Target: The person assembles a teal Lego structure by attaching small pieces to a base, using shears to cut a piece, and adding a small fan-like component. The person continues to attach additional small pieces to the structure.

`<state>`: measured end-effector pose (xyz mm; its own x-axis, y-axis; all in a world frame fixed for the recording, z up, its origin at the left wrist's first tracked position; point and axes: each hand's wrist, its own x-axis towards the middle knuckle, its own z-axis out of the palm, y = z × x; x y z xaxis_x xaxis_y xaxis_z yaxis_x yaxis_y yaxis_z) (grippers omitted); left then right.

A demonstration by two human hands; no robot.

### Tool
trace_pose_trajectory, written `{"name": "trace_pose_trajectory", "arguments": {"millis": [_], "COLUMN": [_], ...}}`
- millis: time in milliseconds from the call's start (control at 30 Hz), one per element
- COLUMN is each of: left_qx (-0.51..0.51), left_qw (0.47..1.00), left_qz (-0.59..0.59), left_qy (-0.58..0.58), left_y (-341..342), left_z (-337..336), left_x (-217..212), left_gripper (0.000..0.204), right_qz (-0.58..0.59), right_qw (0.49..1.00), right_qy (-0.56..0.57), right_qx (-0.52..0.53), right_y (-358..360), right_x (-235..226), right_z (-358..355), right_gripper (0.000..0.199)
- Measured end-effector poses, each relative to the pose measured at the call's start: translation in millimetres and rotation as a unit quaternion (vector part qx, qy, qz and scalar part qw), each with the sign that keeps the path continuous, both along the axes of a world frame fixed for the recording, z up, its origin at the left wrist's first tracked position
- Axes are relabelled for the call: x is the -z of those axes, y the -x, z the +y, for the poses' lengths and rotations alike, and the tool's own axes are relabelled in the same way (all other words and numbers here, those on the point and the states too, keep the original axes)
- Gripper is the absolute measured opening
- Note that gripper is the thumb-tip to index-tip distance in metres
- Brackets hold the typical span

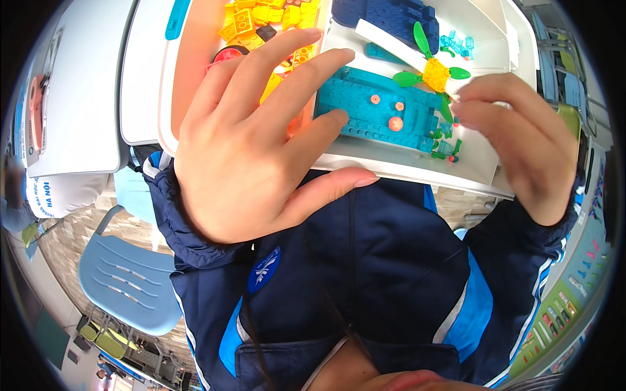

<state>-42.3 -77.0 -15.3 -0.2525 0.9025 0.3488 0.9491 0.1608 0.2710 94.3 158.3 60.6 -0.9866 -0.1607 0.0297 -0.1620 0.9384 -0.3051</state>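
My left hand (254, 143) is spread open above the divider of a parts tray, palm down, holding nothing. Beneath its fingertips lies a translucent teal studded building piece (365, 107) with small round pink studs (395, 124) on it. My right hand (528, 130) has its fingers pinched together at the tray's right side. The fingertips are beside a green blade of a yellow piece with green blades (435, 75); whatever they grip is too small to make out. Small green bits (445, 144) lie by the teal piece's right end.
The tray's orange section (189, 72) holds several yellow bricks (242, 22) and a red wheel-like piece (228, 55). Dark blue bricks (391, 19) and a white bar (391, 47) lie at the back. A white tabletop (78, 85) and a blue chair (130, 280) are at left.
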Motion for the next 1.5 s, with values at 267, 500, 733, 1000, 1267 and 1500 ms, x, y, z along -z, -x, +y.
{"name": "trace_pose_trajectory", "arguments": {"millis": [267,500,733,1000,1267,1500], "left_qx": [0.008,-0.005,-0.011,-0.001,0.0,0.003], "left_qw": [1.0,0.999,0.999,1.0,1.0,0.999], "left_qz": [-0.02,-0.024,-0.029,-0.019,-0.014,0.0], "left_qy": [-0.004,-0.025,-0.034,-0.011,-0.02,-0.034], "left_y": [3.6,0.8,-0.4,1.0,0.3,0.5], "left_z": [-6.3,-8.2,-7.6,-8.2,-6.5,-5.5], "left_x": [0.1,5.6,6.3,4.9,3.6,5.3], "left_gripper": [0.048,0.049,0.049,0.049,0.048,0.049], "right_qz": [0.057,0.06,0.061,0.054,-0.012,0.049], "right_qw": [0.98,0.984,0.984,0.974,0.979,0.971], "right_qy": [0.102,0.068,0.063,0.091,0.104,0.092], "right_qx": [-0.163,-0.151,-0.158,-0.198,-0.174,-0.215], "right_y": [35.2,39.4,41.7,41.1,42.9,46.5], "right_x": [38.4,44.5,48.3,55.3,49.4,59.7], "right_z": [-15.5,-24.4,-26.9,-25.6,-32.4,-18.9], "right_gripper": [0.021,0.019,0.017,0.02,0.016,0.022]}}
